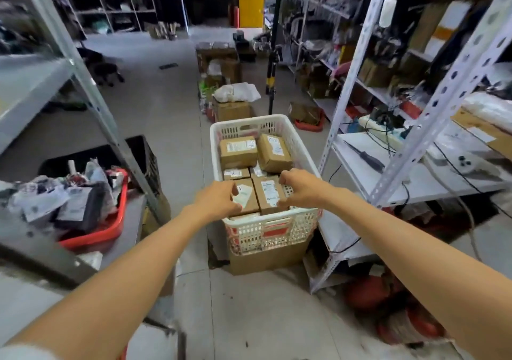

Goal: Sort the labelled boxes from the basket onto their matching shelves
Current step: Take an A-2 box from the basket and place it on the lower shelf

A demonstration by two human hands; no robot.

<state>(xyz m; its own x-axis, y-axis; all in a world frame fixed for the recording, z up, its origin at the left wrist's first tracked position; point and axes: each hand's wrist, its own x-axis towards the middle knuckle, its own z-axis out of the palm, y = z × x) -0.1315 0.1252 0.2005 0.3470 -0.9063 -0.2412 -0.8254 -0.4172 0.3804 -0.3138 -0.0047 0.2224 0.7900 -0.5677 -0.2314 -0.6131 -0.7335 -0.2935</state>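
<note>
On the far left a grey metal rack (91, 93) slants across the view. Its upright runs down beside a black crate (144, 160) and a red tray (110, 232) heaped with papers and wrappers. The tray's corner overhangs the edge of the low shelf it sits on. Between this rack and the basket lies a broad strip of bare grey floor (166, 104), open well back into the room.

The white slatted basket (249, 121) stands in the middle of the aisle, raised on a brown carton (268, 260), with its near rim close to the person. Inside, labelled cardboard boxes are packed edge to edge. Two larger boxes (238, 151) lie at the far end, the right one tilted.

The left hand (214, 199) grips the A-labelled box (248, 197) at the near end, with the thumb on top and the fingers curled round its left edge. Touching it on the right is a neighbouring box (270, 194). The right hand (297, 186) clasps this one from its right side, knuckles just inside the basket's right wall.

The basket's right rim sits just beside the white perforated rack (346, 82), leaving only a narrow gap. A lower shelf (360, 182) of this rack carries a screwdriver (365, 157) and trailing black cables, some hanging over its front edge. Beyond the basket, another carton (231, 110) topped with a white bag narrows the aisle.
</note>
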